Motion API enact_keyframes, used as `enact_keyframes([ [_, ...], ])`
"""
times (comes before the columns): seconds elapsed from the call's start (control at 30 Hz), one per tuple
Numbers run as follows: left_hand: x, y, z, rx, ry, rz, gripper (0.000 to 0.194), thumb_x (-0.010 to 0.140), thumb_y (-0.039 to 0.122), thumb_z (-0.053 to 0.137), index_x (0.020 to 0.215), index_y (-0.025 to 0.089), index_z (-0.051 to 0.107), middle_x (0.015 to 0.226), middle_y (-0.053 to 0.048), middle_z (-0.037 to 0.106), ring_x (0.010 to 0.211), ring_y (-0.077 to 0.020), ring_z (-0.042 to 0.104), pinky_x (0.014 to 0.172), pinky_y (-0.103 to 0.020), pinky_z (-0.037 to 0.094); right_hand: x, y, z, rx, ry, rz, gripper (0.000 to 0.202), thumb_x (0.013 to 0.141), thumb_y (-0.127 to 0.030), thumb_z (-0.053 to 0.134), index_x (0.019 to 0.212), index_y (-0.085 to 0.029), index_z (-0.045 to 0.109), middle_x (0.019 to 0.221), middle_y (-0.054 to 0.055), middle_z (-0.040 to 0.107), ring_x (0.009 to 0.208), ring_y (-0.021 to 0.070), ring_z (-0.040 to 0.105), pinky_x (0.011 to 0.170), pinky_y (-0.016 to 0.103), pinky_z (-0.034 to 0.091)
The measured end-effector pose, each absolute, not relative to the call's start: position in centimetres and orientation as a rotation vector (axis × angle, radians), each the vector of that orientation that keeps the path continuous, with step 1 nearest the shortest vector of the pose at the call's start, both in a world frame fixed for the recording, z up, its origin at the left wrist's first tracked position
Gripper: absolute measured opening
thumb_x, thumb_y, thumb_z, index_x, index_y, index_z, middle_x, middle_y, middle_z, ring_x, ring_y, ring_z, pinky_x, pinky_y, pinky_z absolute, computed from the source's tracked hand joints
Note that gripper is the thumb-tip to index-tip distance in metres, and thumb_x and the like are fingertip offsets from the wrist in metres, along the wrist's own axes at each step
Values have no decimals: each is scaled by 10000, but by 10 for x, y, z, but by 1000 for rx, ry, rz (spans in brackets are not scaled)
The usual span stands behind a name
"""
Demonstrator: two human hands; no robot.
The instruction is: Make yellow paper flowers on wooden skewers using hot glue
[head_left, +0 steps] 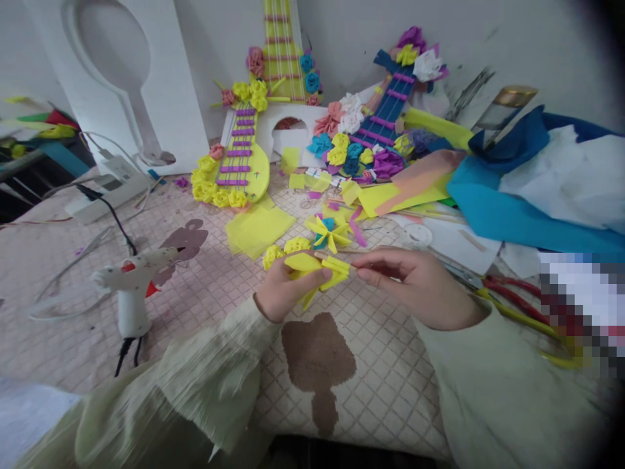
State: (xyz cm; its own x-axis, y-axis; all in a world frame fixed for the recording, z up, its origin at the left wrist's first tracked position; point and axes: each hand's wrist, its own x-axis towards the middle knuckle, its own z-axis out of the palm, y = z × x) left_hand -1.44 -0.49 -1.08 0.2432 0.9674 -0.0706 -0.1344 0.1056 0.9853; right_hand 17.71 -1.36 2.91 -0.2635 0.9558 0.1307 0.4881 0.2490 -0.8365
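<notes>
Yellow paper is mid-bench, near side, in the left hand, fingers clamped on it, thumb on top. Right hand: fingertips together on what looks like a thin stick at the paper's right end. Paper should be very light, soft, easily creased or torn, not slippery; best held lightly by the flat part, stick by its bare end. Stick probably stiff but snappable.

Counts: hands two; glue gun one, left, on the bench; guitars three, far side: small yellow, tall yellow, blue. Spiky yellow flower, one, just beyond the hands. Yellow sheets, overlapping, can't count. Scissors right; red and yellow handles, one pair or two, can't tell.
</notes>
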Motion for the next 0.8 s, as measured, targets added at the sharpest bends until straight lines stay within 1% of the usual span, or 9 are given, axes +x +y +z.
enact_keyframes([
  [0.13, -11, -6, -8, 1071, 973, 1052, 232, 595, 260, 699, 770, 143, 602, 671, 17, 587, 609, -93, 561, 600, -231, 477, 178, -13, 27, -1315, -1850, 898, 139, 719, -284, 600, 803, -199, 671, 833, 34, 696, 704, 159, 641, 608, 292, 540],
  [0.33, -8, -8, -6, 921, 941, 1068, 223, 571, 239, 718, 733, 132, 608, 646, 23, 599, 552, -77, 560, 535, -213, 490, 178, -12, 26, -1329, -1861, 901, 152, 725, -297, 596, 807, -189, 665, 841, 36, 689, 703, 152, 634, 621, 289, 534],
  [0.53, -7, -6, -6, 804, 934, 1162, 256, 530, 205, 738, 742, 142, 609, 640, 38, 624, 543, -80, 582, 516, -210, 513, 180, -11, 30, -1339, -1880, 890, 159, 732, -297, 586, 815, -182, 660, 862, 49, 685, 726, 161, 635, 639, 297, 529],
  [0.8, -6, -6, 0, 731, 953, 1168, 263, 497, 193, 733, 724, 125, 617, 621, 27, 627, 543, -95, 592, 506, -220, 525, 182, -11, 27, -1342, -1886, 916, 191, 724, -320, 592, 834, -178, 656, 867, 49, 684, 730, 164, 633, 649, 303, 527],
])
